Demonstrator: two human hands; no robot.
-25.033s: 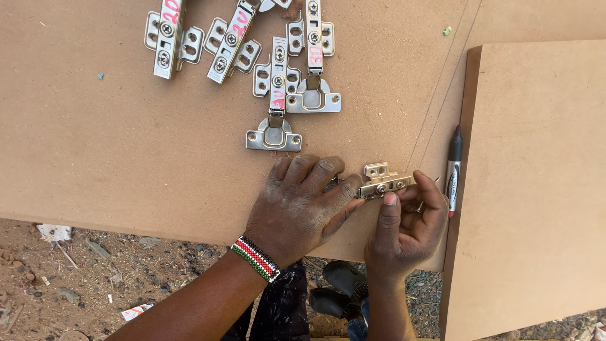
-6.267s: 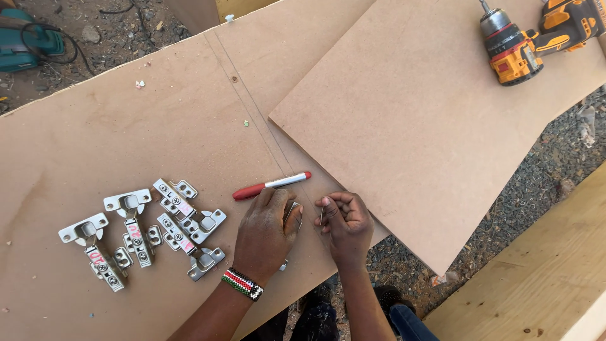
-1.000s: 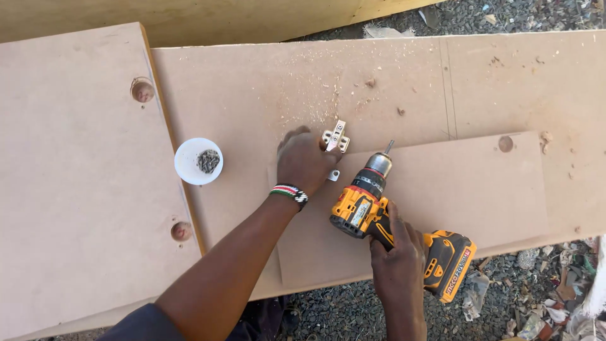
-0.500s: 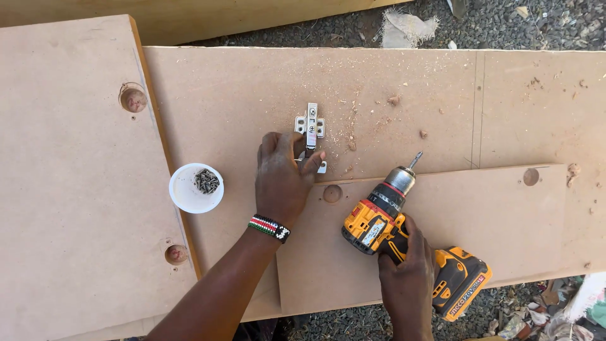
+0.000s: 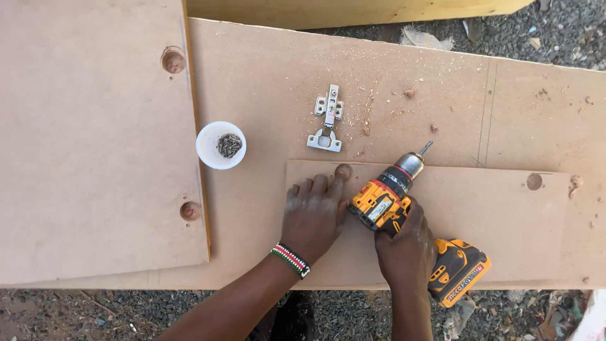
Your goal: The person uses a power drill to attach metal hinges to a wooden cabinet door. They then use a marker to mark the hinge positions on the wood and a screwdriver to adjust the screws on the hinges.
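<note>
The round cup hole sits at the upper left corner of the narrow fibreboard panel, and it is the landmark for everything else. Just above and slightly left of it, off the panel, lies the metal cabinet hinge, flat on the larger board that serves as the surface, apart from both hands. To the hole's right, the orange cordless drill lies tilted, its bit pointing up and right, away from the hole. The right hand has its fingers closed around the drill's grip. The left hand lies flat just below the hole, fingers spread open and pressing the panel, fingertips close to the hole's rim; it grips nothing. Well left of the hole stands a white cup of screws, and sawdust is scattered above and right of it.

To do this well, in my judgement, the hinge cup should seat fully in the hole with its arm square to the panel edge. The left hand should pin it while the drill drives each screw upright and slowly, since fibreboard strips easily.
</note>
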